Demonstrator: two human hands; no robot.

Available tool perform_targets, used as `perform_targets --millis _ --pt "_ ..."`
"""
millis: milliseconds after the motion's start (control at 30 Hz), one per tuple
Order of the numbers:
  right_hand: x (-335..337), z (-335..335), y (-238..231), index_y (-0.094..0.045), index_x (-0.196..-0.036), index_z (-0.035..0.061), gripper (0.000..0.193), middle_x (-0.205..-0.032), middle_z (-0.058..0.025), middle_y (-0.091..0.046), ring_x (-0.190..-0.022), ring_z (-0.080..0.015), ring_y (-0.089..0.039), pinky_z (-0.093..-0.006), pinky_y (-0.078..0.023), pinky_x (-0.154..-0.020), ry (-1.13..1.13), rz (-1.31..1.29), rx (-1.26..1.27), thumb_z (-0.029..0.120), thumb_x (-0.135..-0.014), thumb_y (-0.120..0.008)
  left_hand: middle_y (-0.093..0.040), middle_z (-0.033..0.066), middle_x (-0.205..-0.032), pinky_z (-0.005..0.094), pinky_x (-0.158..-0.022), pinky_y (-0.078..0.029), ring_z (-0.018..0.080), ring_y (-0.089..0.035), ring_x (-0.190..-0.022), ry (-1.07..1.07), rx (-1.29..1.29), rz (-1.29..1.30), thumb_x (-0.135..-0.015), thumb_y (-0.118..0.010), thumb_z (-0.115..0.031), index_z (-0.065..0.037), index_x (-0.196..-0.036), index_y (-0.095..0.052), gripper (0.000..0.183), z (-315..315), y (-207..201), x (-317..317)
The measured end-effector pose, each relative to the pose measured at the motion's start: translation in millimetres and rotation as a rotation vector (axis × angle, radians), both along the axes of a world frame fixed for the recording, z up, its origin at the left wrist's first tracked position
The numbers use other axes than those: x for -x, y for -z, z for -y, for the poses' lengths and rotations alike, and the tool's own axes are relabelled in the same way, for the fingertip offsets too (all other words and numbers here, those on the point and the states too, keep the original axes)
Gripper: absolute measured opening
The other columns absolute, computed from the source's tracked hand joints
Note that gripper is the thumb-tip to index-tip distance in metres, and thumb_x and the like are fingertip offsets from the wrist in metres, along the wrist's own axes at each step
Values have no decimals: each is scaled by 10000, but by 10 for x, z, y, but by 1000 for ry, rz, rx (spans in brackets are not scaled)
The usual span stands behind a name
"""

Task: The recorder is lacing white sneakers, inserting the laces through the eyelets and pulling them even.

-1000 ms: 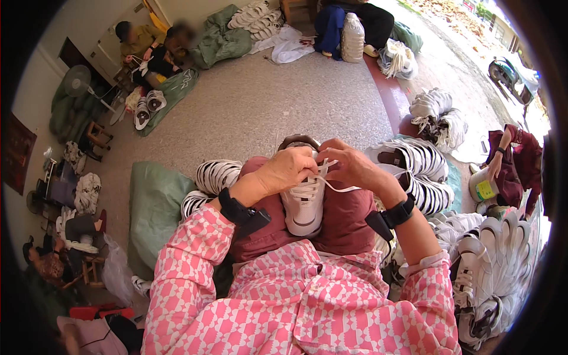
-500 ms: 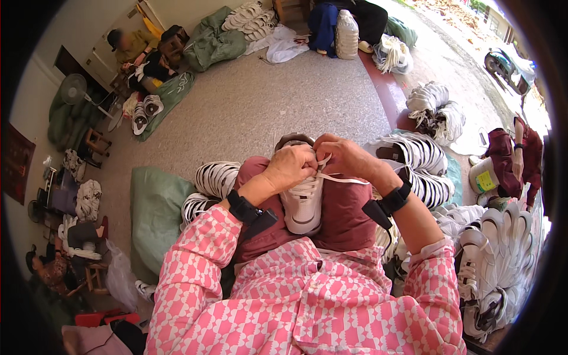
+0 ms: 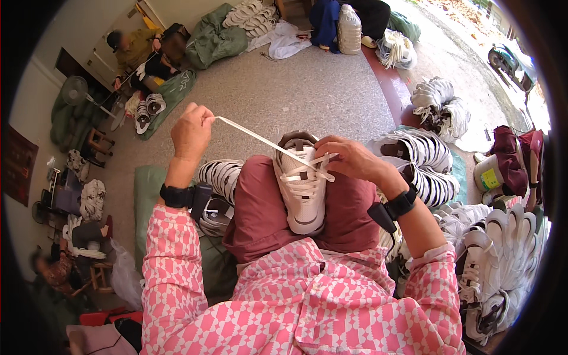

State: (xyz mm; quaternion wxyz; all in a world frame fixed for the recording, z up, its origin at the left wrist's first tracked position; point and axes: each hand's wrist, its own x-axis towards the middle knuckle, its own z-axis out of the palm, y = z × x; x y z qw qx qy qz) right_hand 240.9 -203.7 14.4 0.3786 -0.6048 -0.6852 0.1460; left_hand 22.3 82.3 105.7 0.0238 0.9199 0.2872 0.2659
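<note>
A white sneaker [image 3: 307, 204] with a brown collar stands between my knees, toe toward me. Its white shoelace [image 3: 254, 136] is threaded across the tongue. My left hand [image 3: 193, 131], closed, is raised to the left of the shoe and pinches one end of that lace, which runs taut from the upper eyelets. At the right side of the shoe opening, my right hand [image 3: 350, 158] has its fingers closed on the lace, with a short loop and end showing beside the fingertips. What lies under those fingers is partly hidden.
Rows of white shoes [image 3: 423, 154] stand at my right, with more laced sneakers [image 3: 479, 260] nearer. Other shoes [image 3: 222, 177] and a green sack [image 3: 155, 195] lie by my left knee. Co-workers sit at the far left [image 3: 139, 50] and left [image 3: 56, 266]. A fan [image 3: 74, 90] stands there.
My left hand has moved from the shoe out to the left and up, drawing the lace end taut. My right hand remains by the shoe opening, shifted slightly right.
</note>
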Motion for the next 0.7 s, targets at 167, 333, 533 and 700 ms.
perform_targets --millis 167,333,533,700 --pt "125 219 -21 -616 -1041 58 248 -1117 -144 -581 -994 -356 -603 -407 -503 -822 387 -266 33 26 -796 -633 -532 50 -861 330 -659 -484 203 -568 -720 299 397 -24 -786 -702 -81 -103 -1108 -567 350 421 445 123" --pt "253 446 -64 -631 -985 77 239 -1057 -119 -581 -970 -332 -589 -395 -489 -812 376 50 -132 12 -756 -647 -518 50 -941 321 -710 -495 182 -564 -815 556 597 -119 -772 -723 -89 -93 -1091 -578 350 880 535 161" --pt "445 385 -53 -642 -942 93 227 -978 -73 -594 -933 -282 -592 -373 -473 -817 285 281 -62 70 -724 -702 -530 78 -926 338 -750 -463 242 -562 -834 778 367 -109 -782 -728 -137 -61 -915 -641 176 891 764 64" --pt "466 241 159 -632 -832 77 121 -781 -66 -583 -738 -273 -595 -368 -484 -665 342 356 -227 80 -737 -707 -540 79 -893 334 -743 -462 239 -566 -836 767 482 -115 -804 -703 -139 -38 -858 -625 139 950 747 88"
